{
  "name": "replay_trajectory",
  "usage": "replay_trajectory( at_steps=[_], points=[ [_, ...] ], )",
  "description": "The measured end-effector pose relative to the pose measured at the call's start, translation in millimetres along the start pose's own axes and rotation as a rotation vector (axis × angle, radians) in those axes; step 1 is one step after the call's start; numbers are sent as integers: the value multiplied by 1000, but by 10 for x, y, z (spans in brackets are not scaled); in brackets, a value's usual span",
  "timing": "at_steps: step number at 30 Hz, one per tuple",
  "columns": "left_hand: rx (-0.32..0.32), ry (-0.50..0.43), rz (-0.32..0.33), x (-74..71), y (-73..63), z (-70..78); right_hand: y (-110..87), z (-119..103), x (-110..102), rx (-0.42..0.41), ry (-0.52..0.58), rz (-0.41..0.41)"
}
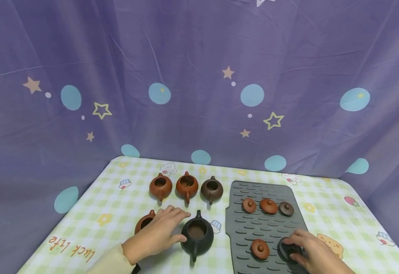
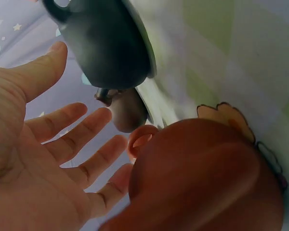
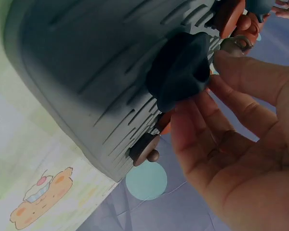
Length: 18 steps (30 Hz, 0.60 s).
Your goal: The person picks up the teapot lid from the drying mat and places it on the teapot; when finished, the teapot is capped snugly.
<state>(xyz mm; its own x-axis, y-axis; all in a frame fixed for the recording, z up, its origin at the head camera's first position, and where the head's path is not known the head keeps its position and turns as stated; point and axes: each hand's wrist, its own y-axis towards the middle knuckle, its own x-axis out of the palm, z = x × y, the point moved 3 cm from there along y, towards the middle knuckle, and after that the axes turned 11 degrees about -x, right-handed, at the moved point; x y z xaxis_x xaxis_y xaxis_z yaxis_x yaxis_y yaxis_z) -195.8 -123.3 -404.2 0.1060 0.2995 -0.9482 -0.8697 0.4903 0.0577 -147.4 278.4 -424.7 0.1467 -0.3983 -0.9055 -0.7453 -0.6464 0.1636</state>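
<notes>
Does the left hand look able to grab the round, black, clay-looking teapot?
Probably yes: the left hand is open right beside the round, black, clay-looking teapot, and nothing seems to stand between them.

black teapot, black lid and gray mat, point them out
Black teapot (image 1: 203, 244): head view, on its round body.
Black lid (image 1: 283, 250): head view, on its uncovered left side.
Gray mat (image 1: 246, 227): head view, on bare ridged surface.
</notes>
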Motion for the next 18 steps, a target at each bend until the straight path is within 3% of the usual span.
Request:
replay_trajectory(
  at_steps=[18],
  points=[
    [19, -6, -15, 105, 38, -2, 30, 10, -4, 12, -92, 104]
  ],
)
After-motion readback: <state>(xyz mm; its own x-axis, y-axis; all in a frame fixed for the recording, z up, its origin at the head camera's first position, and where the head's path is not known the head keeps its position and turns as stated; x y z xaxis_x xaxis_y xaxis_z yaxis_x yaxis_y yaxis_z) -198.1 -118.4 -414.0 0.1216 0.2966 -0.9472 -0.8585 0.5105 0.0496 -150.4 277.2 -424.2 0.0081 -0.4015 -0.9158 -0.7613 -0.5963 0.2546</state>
